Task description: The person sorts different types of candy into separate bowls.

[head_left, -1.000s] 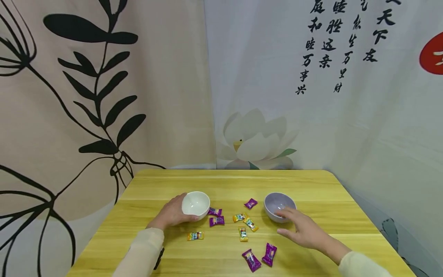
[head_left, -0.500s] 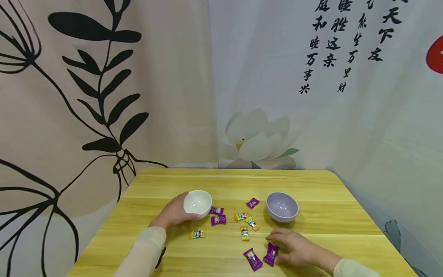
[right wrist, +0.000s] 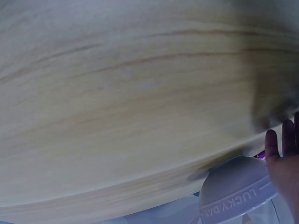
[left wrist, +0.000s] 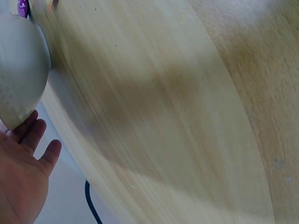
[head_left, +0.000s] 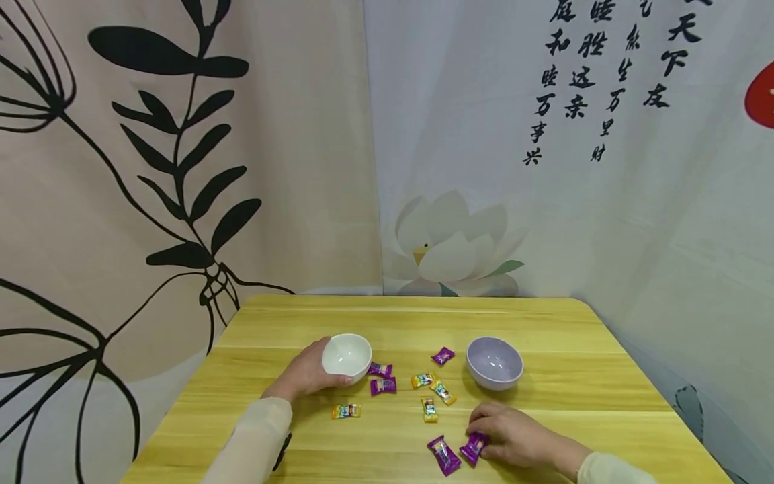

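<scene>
On the left of the table, my left hand [head_left: 310,371] holds a white bowl [head_left: 347,356] at its side, thumb along the near rim. The left wrist view shows fingertips of that hand [left wrist: 23,172] against the bowl's outer wall [left wrist: 23,70]. My right hand [head_left: 517,433] is low over the table at the front right, thumb and fingers at a purple-wrapped candy [head_left: 471,450], which they partly cover. Beside it lies another purple candy [head_left: 444,456]. Behind the hand stands a lavender bowl [head_left: 494,364]; in the right wrist view its wall [right wrist: 236,191] carries raised lettering.
Between the bowls lie yellow candies [head_left: 429,409], with one more yellow candy [head_left: 346,411] nearer the left arm. Two purple candies [head_left: 383,385] lie close to the white bowl, and one purple candy [head_left: 443,355] lies left of the lavender bowl. A printed cloth [head_left: 302,168] hangs behind the wooden table [head_left: 387,316].
My right hand has left the lavender bowl, come down toward the front of the table, and closed its fingers on a purple candy. My left hand still holds the white bowl.
</scene>
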`<state>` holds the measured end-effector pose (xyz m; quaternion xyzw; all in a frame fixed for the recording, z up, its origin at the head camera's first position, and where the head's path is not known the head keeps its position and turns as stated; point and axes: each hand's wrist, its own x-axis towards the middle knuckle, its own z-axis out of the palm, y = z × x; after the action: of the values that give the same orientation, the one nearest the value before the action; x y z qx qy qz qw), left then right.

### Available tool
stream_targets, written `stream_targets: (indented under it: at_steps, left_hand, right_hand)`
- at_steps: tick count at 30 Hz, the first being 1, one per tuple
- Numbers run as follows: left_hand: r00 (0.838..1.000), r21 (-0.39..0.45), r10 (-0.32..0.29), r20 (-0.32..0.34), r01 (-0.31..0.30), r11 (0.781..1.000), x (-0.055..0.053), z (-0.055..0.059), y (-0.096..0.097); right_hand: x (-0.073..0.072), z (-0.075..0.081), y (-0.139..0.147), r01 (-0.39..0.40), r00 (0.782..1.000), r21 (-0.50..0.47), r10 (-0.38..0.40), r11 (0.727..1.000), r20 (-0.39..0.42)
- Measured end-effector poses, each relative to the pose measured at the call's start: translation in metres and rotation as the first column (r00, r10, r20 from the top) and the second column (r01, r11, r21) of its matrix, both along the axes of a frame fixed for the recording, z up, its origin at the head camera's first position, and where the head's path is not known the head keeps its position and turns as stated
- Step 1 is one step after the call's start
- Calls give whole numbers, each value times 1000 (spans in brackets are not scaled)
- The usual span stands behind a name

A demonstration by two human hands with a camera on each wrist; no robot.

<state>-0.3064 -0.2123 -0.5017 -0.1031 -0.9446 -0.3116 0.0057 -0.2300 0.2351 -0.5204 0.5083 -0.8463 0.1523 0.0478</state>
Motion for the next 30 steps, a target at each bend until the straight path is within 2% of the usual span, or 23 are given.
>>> stream_targets:
  at_steps: [4, 8, 12, 16, 21, 23, 30]
  left_hand:
    - [1000, 9, 6, 7, -6, 1000, 0, 0, 1]
    - [1000, 21, 14, 13, -14, 1000, -1, -2, 2]
    - [1000, 34, 19, 16, -19, 999, -1, -2, 2]
    - [1000, 39, 22, 19, -23, 999, -1, -3, 2]
    - [1000, 43, 23, 17, -24, 999, -1, -3, 2]
    - [1000, 50, 22, 13, -23, 998, -1, -2, 2]
    - [1000, 52, 24, 10, -25, 998, -1, -2, 0]
  right_hand:
    - [0, 0, 2, 6, 1000, -11, -6, 1000, 7]
    - [1, 2, 1, 78, 994, -22, -76, 997, 79]
    - [1, 9, -5, 182, 964, -17, -175, 983, 199]
    - [-2, 15, -14, 248, 938, -27, -233, 968, 258]
    - [-8, 18, -30, 305, 930, -126, -267, 944, 253]
    - [-11, 19, -38, 337, 927, -156, -298, 929, 225]
    - [-23, 25, -65, 453, 889, -197, -425, 869, 172]
